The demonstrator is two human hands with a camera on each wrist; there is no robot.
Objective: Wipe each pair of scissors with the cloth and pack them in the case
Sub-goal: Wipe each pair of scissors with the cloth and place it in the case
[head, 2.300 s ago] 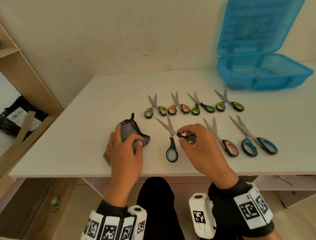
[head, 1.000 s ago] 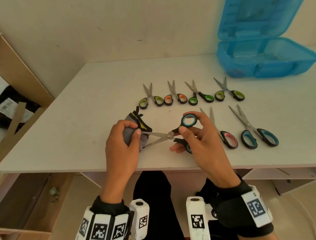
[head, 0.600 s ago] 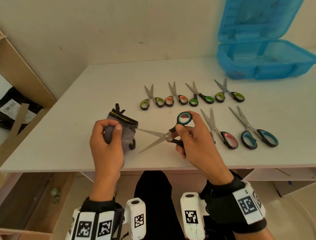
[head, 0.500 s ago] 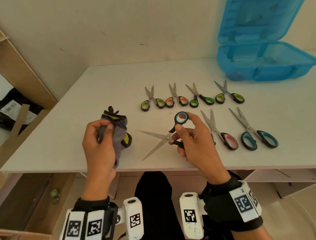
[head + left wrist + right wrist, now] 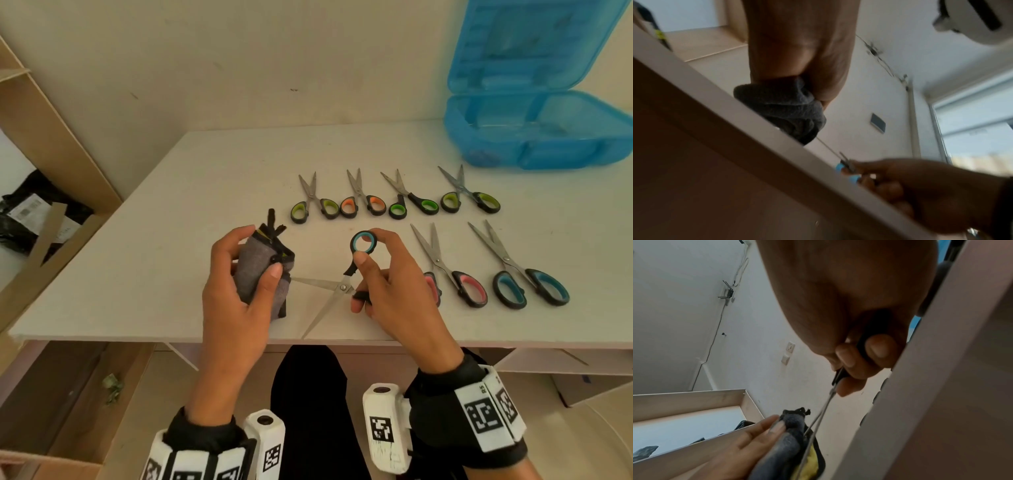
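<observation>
My left hand [image 5: 239,284] grips a folded grey cloth [image 5: 262,274] above the table's front edge. My right hand [image 5: 387,287] holds a pair of blue-handled scissors [image 5: 337,286] by the handles, blades spread wide. One blade runs left into the cloth; the other points down toward the table edge. In the right wrist view the blade [image 5: 819,417] enters the cloth [image 5: 789,431]. The left wrist view has the cloth [image 5: 783,108] under my palm. The open blue case [image 5: 541,137] sits at the back right.
Four small scissors [image 5: 394,198] lie in a row behind my hands. Two larger pairs, pink-handled [image 5: 455,274] and blue-handled [image 5: 524,274], lie to the right. The white table [image 5: 171,222] meets a wall; wooden shelving [image 5: 41,144] stands left.
The cloth, held apart from the scissors half a second ago, has come back to the right onto one blade. The right hand keeps the scissors spread in nearly the same place.
</observation>
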